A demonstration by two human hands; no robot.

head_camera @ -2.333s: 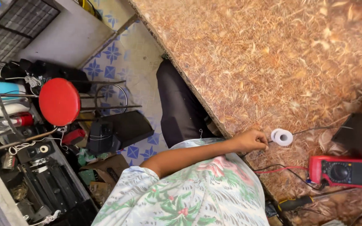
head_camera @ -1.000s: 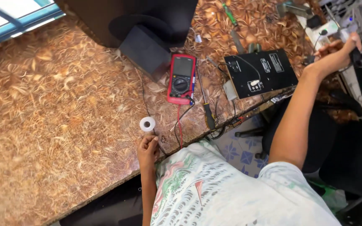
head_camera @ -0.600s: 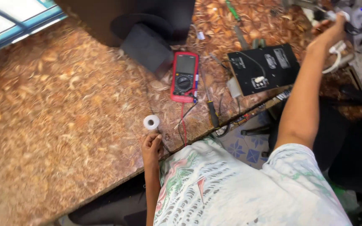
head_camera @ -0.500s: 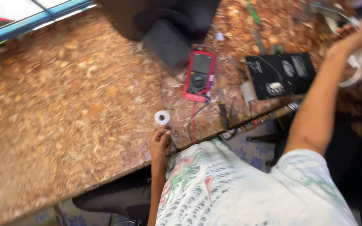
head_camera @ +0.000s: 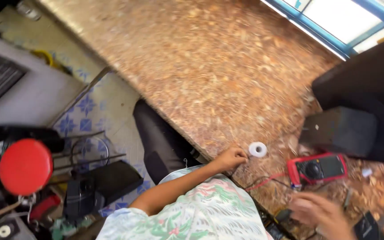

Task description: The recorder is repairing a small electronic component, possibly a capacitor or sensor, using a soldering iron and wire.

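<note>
One wide speckled brown counter (head_camera: 227, 66) carries everything, so the tools lie close to its near edge within arm's reach: a dark box (head_camera: 341, 131), then a red multimeter (head_camera: 318, 168) with its leads trailing, then a small white tape roll (head_camera: 258, 149). The left hand (head_camera: 231, 158) rests at the edge just beside the roll, fingers curled, grasping nothing visible. The right hand (head_camera: 318, 213) is blurred; I cannot tell its grip.
</note>
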